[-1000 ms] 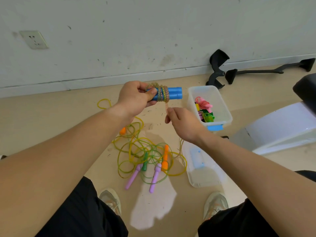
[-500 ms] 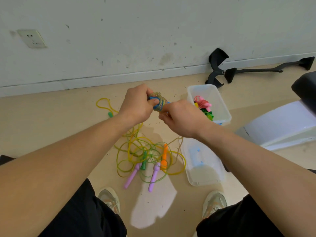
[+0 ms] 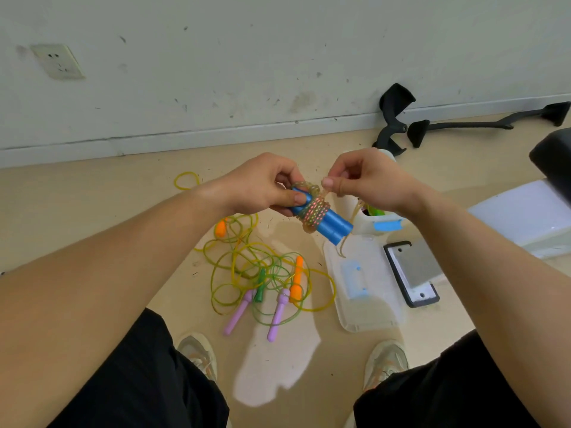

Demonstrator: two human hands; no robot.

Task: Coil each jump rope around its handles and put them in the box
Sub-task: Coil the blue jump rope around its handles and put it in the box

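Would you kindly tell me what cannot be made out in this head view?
Head view:
Clear plastic box: contents mostly hidden behind the right hand pinching the speckled rope.
Blue plastic handles: upper ends covered by the left hand.
Black object: cut off by the right edge.

- The left hand [image 3: 262,186] and right hand [image 3: 367,180] meet at frame centre, the wrapped jump rope [image 3: 327,222] between them.
- The box [image 3: 361,225] sits behind the right hand, with the lid [image 3: 367,310] below it in the frame.
- The loose ropes [image 3: 262,273] lie left of the lid.
- A wall socket [image 3: 57,61] is at upper left.
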